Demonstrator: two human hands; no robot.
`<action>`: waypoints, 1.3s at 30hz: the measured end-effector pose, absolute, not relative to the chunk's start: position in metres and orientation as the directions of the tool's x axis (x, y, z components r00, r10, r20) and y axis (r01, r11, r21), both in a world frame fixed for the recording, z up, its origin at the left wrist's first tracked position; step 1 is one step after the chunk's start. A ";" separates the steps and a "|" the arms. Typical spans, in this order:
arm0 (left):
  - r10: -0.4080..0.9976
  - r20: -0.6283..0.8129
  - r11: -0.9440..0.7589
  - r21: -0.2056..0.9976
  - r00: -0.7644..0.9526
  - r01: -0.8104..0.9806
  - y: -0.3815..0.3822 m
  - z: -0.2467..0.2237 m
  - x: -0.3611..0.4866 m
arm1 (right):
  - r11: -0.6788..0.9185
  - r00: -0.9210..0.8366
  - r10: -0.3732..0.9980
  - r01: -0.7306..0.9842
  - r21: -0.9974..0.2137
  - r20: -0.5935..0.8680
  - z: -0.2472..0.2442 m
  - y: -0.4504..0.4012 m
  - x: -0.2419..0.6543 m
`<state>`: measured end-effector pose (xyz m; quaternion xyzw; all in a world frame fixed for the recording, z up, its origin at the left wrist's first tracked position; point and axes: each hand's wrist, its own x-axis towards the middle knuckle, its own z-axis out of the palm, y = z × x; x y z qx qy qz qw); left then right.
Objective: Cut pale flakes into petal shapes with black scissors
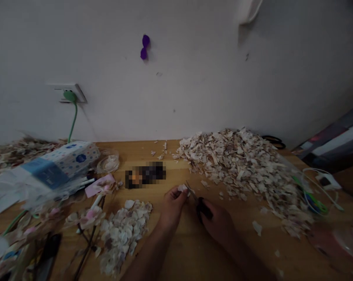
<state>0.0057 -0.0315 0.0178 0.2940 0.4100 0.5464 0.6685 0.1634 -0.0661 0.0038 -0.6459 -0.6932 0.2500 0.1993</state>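
Observation:
Between the fingertips of my left hand (174, 201) is a small pale flake (182, 188), thin like a petal or a bit of shell; which one I cannot tell. My right hand (220, 222) grips black-handled scissors (204, 210), their blades pointing up and left to the flake's right edge. Whether the blades touch it is too small to make out. Left of my left hand lies a low pile of rounded pale pieces (125, 226). Beyond my right hand spreads a much larger heap of ragged pale scraps (232, 156).
A tissue pack (77, 156), a pink slip (99, 185) and flowered twigs (90, 218) crowd the left side. A pixelated dark object (145, 175) lies mid-table. A white cable (307, 183) is at the right. A green plug (70, 95) sits in the wall socket.

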 end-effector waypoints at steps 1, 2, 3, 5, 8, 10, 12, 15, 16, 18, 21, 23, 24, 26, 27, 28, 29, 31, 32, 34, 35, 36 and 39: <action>0.974 -0.217 0.224 0.858 0.069 -0.462 -0.031 0.019 0.004 | 0.041 -0.088 0.995 0.800 -0.599 -0.050 0.004 -0.066 0.163; 0.976 -0.208 0.217 0.875 0.070 -0.433 -0.031 0.021 0.002 | 0.041 -0.091 0.995 0.801 -0.597 -0.052 0.004 -0.066 0.163; 0.977 -0.200 0.210 0.889 0.069 -0.406 -0.031 0.022 0.001 | 0.043 -0.093 0.994 0.799 -0.600 -0.052 0.004 -0.066 0.163; 0.980 -0.187 0.199 0.915 0.069 -0.351 -0.030 0.025 -0.002 | 0.047 -0.095 0.994 0.790 -0.611 -0.046 0.005 -0.067 0.163; 0.982 -0.171 0.185 0.944 0.075 -0.272 -0.029 0.028 -0.006 | 0.054 -0.096 0.995 0.784 -0.618 -0.036 0.007 -0.067 0.163; 0.982 -0.175 0.186 0.955 0.067 -0.230 -0.028 0.030 -0.008 | 0.049 -0.093 0.995 0.785 -0.617 -0.041 0.008 -0.067 0.162; 0.981 -0.185 0.195 0.959 0.065 -0.205 -0.028 0.032 -0.009 | 0.040 -0.093 0.994 0.786 -0.617 -0.054 0.010 -0.067 0.162; 0.980 -0.185 0.197 0.960 0.079 -0.197 -0.028 0.033 -0.010 | 0.041 -0.098 0.993 0.786 -0.617 -0.059 0.011 -0.066 0.162; 0.979 -0.185 0.198 0.960 0.081 -0.198 -0.028 0.033 -0.010 | 0.041 -0.099 0.993 0.782 -0.622 -0.059 0.011 -0.066 0.162; 0.977 -0.195 0.209 0.957 0.084 -0.200 -0.027 0.032 -0.011 | 0.040 -0.093 0.994 0.775 -0.630 -0.051 0.009 -0.066 0.163; 0.973 -0.208 0.228 0.941 0.102 -0.249 -0.028 0.032 -0.010 | 0.039 -0.074 0.997 0.780 -0.625 -0.030 0.006 -0.066 0.163; 0.966 -0.221 0.254 0.895 0.131 -0.367 -0.030 0.032 -0.008 | 0.044 -0.073 0.997 0.778 -0.627 -0.020 0.003 -0.067 0.164; 0.960 -0.232 0.278 0.852 0.156 -0.443 -0.031 0.033 -0.006 | 0.046 -0.074 0.997 0.777 -0.628 -0.019 0.002 -0.067 0.164; 0.942 -0.256 0.336 0.746 0.218 -0.575 -0.034 0.035 -0.001 | 0.047 -0.079 0.997 0.776 -0.629 -0.023 0.001 -0.067 0.164; 0.934 -0.266 0.357 0.701 0.238 -0.617 -0.036 0.036 0.002 | 0.048 -0.083 0.996 0.777 -0.627 -0.027 0.001 -0.067 0.164; 0.930 -0.274 0.366 0.672 0.243 -0.644 -0.037 0.036 0.004 | 0.049 -0.086 0.996 0.780 -0.624 -0.031 0.001 -0.067 0.164; 0.932 -0.280 0.361 0.657 0.231 -0.662 -0.038 0.036 0.007 | 0.052 -0.092 0.995 0.783 -0.620 -0.033 0.001 -0.067 0.164; 0.938 -0.288 0.339 0.653 0.192 -0.677 -0.039 0.036 0.010 | 0.062 -0.102 0.994 0.791 -0.609 -0.031 0.001 -0.067 0.164; 0.942 -0.286 0.326 0.663 0.174 -0.673 -0.039 0.035 0.011 | 0.065 -0.102 0.994 0.796 -0.602 -0.028 0.002 -0.068 0.164; 0.950 -0.274 0.302 0.703 0.146 -0.644 -0.037 0.033 0.010 | 0.069 -0.103 0.994 0.799 -0.597 -0.023 0.003 -0.068 0.164; 0.954 -0.268 0.291 0.731 0.133 -0.618 -0.037 0.032 0.009 | 0.068 -0.103 0.994 0.797 -0.600 -0.023 0.003 -0.068 0.164; 0.958 -0.261 0.280 0.762 0.119 -0.584 -0.036 0.031 0.007 | 0.064 -0.099 0.995 0.796 -0.602 -0.025 0.004 -0.068 0.164; 0.969 -0.233 0.243 0.858 0.079 -0.452 -0.033 0.032 0.001 | 0.066 -0.096 0.995 0.792 -0.607 -0.017 0.005 -0.069 0.164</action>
